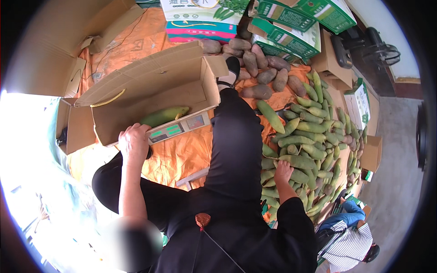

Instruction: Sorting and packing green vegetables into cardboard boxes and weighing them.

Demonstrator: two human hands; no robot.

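My left hand is closed over the near edge of an open cardboard box, with its fingertips hidden. Inside the box, close to those fingers, one long green radish lies against the near wall. A scale display with lit green figures shows along the box's near side. To the right, my right hand reaches into a big pile of green radishes. Its fingers curl around the left end of one radish on top of the pile.
Reddish-brown tubers lie beyond my leg on an orange sheet. Green-and-white cartons stand at the back, near a black fan. Another person in a striped shirt is at the lower right. A tall carton stands at far left.
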